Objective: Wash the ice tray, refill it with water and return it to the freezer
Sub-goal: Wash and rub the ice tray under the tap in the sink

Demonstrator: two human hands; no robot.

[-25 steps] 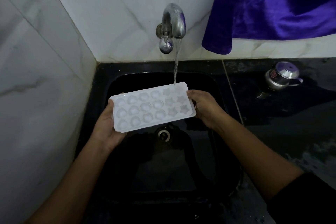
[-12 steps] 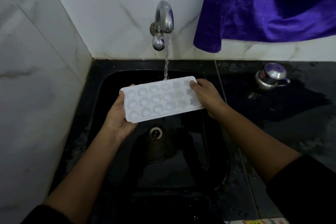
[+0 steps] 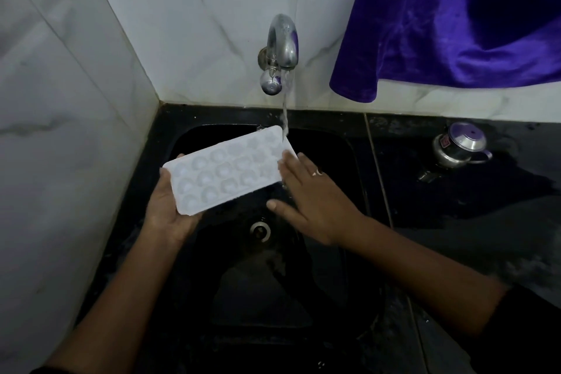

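The left hand (image 3: 170, 212), in the middle left of the frame, is cupped under the near left end of the ice tray (image 3: 227, 173), with the palm turned up and the fingers curled around its short edge, so it grips the tray. The right hand (image 3: 312, 200) lies flat with the palm down; its fingers are straight and spread, their tips touch the right end of the tray, and the thumb points to the left below it. One finger carries a thin ring (image 3: 317, 172). The tray is white matte plastic, rectangular with rounded corners and rows of round hollows, and it is tilted over the sink (image 3: 273, 282). A thin water stream (image 3: 285, 112) falls on its far right corner from a curved, shiny metal tap (image 3: 280, 45). The sink is black and glossy, with a round metal drain (image 3: 260, 229). On the wet dark counter (image 3: 485, 206) at the right stands a small steel pot (image 3: 458, 146) with a lid. A purple velvet-like cloth (image 3: 455, 24) hangs at the upper right, over white marbled tiles (image 3: 197, 24).
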